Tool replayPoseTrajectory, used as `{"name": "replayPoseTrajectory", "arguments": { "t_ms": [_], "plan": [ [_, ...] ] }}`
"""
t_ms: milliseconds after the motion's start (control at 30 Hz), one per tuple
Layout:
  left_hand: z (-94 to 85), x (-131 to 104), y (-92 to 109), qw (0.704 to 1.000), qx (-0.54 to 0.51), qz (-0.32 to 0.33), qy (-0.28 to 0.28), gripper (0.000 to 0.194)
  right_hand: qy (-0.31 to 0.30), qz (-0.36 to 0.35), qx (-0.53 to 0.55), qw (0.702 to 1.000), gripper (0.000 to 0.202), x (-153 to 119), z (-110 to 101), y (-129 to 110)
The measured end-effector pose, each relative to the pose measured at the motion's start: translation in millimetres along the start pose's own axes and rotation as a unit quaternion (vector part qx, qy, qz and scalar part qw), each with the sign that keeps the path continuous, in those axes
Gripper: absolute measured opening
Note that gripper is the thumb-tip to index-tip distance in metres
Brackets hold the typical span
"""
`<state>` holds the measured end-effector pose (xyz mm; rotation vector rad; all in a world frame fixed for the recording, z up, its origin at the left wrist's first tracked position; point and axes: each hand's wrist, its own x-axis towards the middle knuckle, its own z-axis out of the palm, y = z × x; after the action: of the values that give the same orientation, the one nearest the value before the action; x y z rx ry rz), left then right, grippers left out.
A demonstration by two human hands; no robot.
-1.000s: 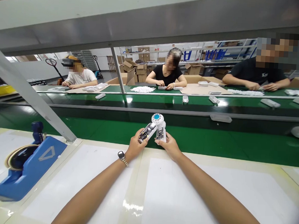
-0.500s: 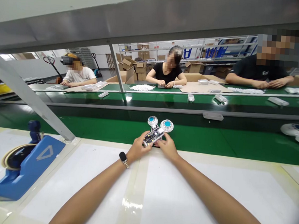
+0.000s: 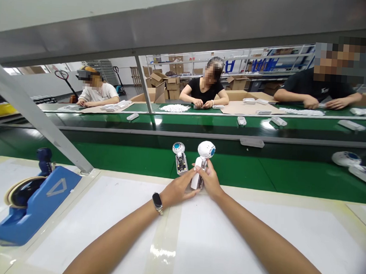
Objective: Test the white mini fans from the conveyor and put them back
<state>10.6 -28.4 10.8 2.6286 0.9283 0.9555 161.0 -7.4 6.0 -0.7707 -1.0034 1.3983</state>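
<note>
Evidently both hands were busy with one white gadget (image 3: 203,156), held over the near edge of the green belt (image 3: 240,170), where it met the table (image 3: 219,244). The right hand (image 3: 210,177) pinched the handle (image 3: 195,180), thumb across the white face and fingers behind. The left hand (image 3: 179,189) cupped the lower end from about eight o'clock, fingers and thumb parted around it; how hard it pressed could not be told. The round head (image 3: 206,149) stood up towards twelve o'clock.

Clocked from the held gadget, a second gadget (image 3: 181,163) lay on the belt at nine o'clock, dark board showing, its lower end close by the left hand; whether they touched was unclear. A third gadget (image 3: 364,172) lay at three, a pale shell (image 3: 252,142) at two, and a blue tape dispenser (image 3: 46,211) between eight and nine.

Handling it well probably called for a steady right pinch, light left support underneath, no twisting at the neck, and left knuckles kept off the bare board.
</note>
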Motion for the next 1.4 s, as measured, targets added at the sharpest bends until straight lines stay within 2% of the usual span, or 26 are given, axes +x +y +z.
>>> {"name": "replayPoseTrajectory", "arguments": {
  "t_ms": [100,167,267,500,700,933,1133,1400],
  "plan": [
    [-1.3,0,-1,0.996,-0.034,-0.078,0.032,0.044,-0.005,0.000,-0.023,1.000,0.069,-2,0,0],
    [-2.4,0,-3,0.988,-0.064,-0.122,0.069,0.036,-0.021,-0.001,-0.044,0.999,0.065,-4,1,1],
    [-2.0,0,-7,0.979,-0.104,-0.141,0.107,0.034,-0.034,0.011,-0.069,0.997,0.052,-5,2,4],
    [3.4,2,-13,0.956,-0.216,-0.175,0.095,0.034,-0.039,0.030,-0.049,0.998,0.046,-4,3,5],
    [4.2,2,-15,0.958,-0.199,-0.186,0.094,0.035,-0.035,0.069,-0.013,0.997,0.043,-2,-1,6],
    [2.6,2,-11,0.957,-0.192,-0.200,0.090,0.036,-0.072,0.092,0.015,0.993,0.038,0,-5,7],
    [0.7,2,-10,0.968,-0.148,-0.187,0.076,0.035,-0.091,0.087,0.021,0.992,0.041,1,-6,8],
    [-1.9,2,-7,0.974,-0.086,-0.201,0.056,0.033,-0.104,0.086,0.025,0.991,0.042,1,-7,8]
  ]
}}
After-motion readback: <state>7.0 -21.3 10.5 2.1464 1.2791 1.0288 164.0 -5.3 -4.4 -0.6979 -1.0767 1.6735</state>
